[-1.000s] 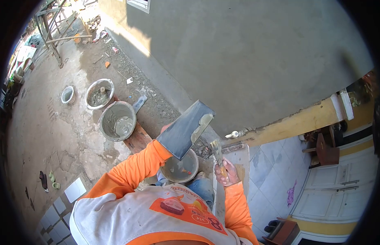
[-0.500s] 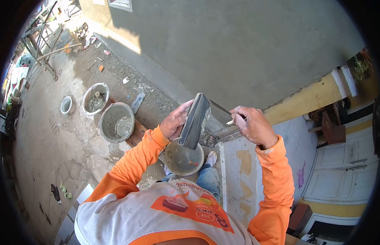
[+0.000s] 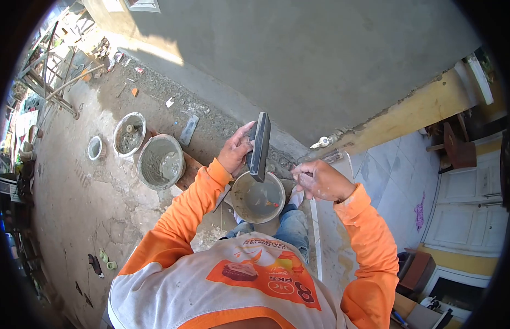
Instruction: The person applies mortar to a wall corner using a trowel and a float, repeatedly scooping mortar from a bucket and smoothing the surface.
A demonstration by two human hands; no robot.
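My left hand (image 3: 236, 150) is wrapped round the back of a dark, long float (image 3: 260, 147), which is held on edge above a bucket (image 3: 258, 198) with grey water and a small red object inside. To the right of the float, my right hand (image 3: 323, 180) is closed, its fingers pressed together near the bucket's upper right. A thin tool seen in that hand earlier is hardly visible now, so what it holds is hidden. Grey plaster covers the wall (image 3: 320, 66) in front of me.
Left of me stand a mortar-smeared bucket (image 3: 161, 162), another bucket (image 3: 129, 135) and a small pail (image 3: 94, 148). A flat grey piece (image 3: 189, 130) lies near the rubble. A white tap (image 3: 320, 142) is by the wall's base, and white doors (image 3: 463, 219) are at right.
My right hand has moved down and left, toward the bucket. The float has turned more upright and shows its narrow edge. The view has shifted slightly, and the tap has come into sight.
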